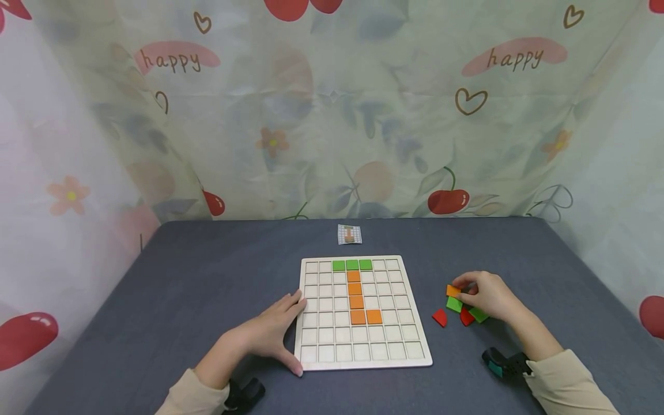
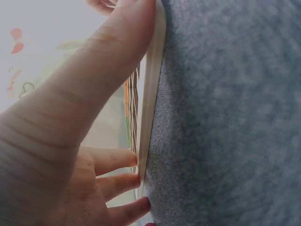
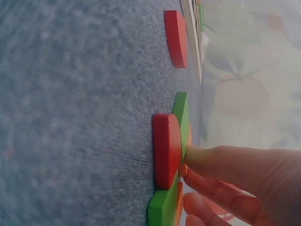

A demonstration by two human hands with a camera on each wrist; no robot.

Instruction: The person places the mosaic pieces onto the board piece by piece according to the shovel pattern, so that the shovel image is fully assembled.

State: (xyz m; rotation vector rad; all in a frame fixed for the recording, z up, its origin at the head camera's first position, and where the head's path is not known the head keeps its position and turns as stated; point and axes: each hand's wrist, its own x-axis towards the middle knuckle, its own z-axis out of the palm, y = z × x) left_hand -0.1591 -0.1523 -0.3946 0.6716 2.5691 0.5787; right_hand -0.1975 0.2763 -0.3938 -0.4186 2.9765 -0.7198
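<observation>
White grid board (image 1: 342, 352) flat on a dark grey cloth (image 1: 197, 276), lower centre of the head view; its top row bears three green tiles (image 1: 352, 265) side by side, with four orange tiles (image 1: 355, 302) in a column beneath the middle one and a fifth orange tile (image 1: 374, 316) to the right of the lowest. Left hand (image 1: 267, 333), lower left of centre, spread, its thumb at the board's lower left corner and its fingertips at the left edge; right hand (image 1: 490, 295), right of centre, thumb and forefinger pinching a loose orange tile (image 1: 453, 290), the other fingers curled; under and beside it lie a light green piece (image 1: 454, 304), a second green piece (image 1: 479, 315) and a red piece (image 1: 466, 316); another red piece (image 1: 440, 317) lies apart, nearer the board; small printed card (image 1: 350, 234) above the board; patterned curtain (image 1: 332, 115) across the upper frame.
</observation>
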